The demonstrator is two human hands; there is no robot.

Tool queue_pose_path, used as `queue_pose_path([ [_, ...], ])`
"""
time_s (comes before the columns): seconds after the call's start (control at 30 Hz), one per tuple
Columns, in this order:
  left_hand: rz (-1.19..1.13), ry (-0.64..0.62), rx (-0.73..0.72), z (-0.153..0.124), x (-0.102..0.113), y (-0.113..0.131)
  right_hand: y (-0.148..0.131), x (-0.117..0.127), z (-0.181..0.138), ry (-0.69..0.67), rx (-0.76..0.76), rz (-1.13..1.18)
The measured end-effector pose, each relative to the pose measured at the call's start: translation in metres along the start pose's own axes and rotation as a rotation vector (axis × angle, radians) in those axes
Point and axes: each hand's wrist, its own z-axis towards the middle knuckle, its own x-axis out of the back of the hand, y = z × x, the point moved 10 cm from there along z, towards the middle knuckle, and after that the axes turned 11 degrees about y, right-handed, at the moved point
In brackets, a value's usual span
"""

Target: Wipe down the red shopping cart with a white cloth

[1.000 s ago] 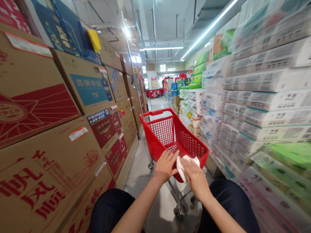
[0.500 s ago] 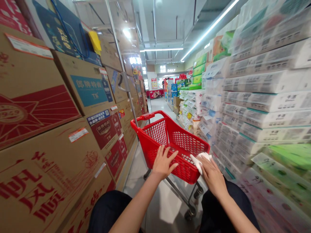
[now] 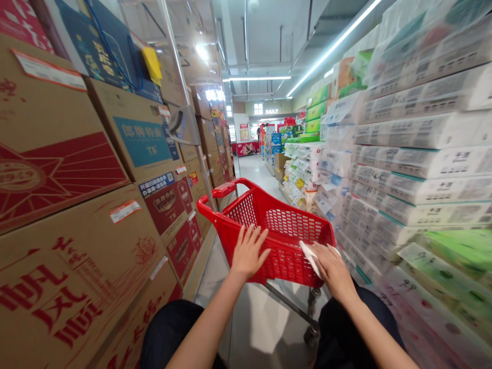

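A red shopping cart (image 3: 284, 259) with mesh plastic sides stands across the aisle in front of my knees. My left hand (image 3: 249, 253) rests on its near side just below the rim, fingers spread. At the right-hand end of the basket, my right hand (image 3: 332, 269) presses a white cloth (image 3: 310, 257) against the near corner. The cloth lies under my palm and fingers, with only its edge showing. A tall metal pole (image 3: 205, 171) with a grey hooked grip (image 3: 185, 125) rises by the cart's handle end.
Stacked cardboard cartons (image 3: 57, 266) form a wall on my left. Wrapped tissue packs (image 3: 426, 169) are piled high on my right. The tiled floor (image 3: 253, 166) runs ahead between them toward more shelves. A cart wheel (image 3: 310, 334) sits near my right knee.
The cart has swung, its handle end coming left and nearer, and the pole's grip has shifted left. My left hand has moved slightly left with it. The cloth stays under my right hand.
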Motion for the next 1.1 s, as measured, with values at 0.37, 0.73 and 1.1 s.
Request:
queue_pose_path([
  [0.37,0.11,0.029,0.038,-0.002,0.004,0.019,-0.043,-0.02,0.036,0.103,-0.032,-0.058],
  [0.73,0.172,0.027,-0.05,-0.006,0.032,-0.003,-0.041,-0.011,0.032,0.079,0.085,-0.004],
  [1.1,0.155,0.037,0.089,0.001,0.036,0.004,-0.061,-0.025,0.042,0.111,-0.009,-0.056],
])
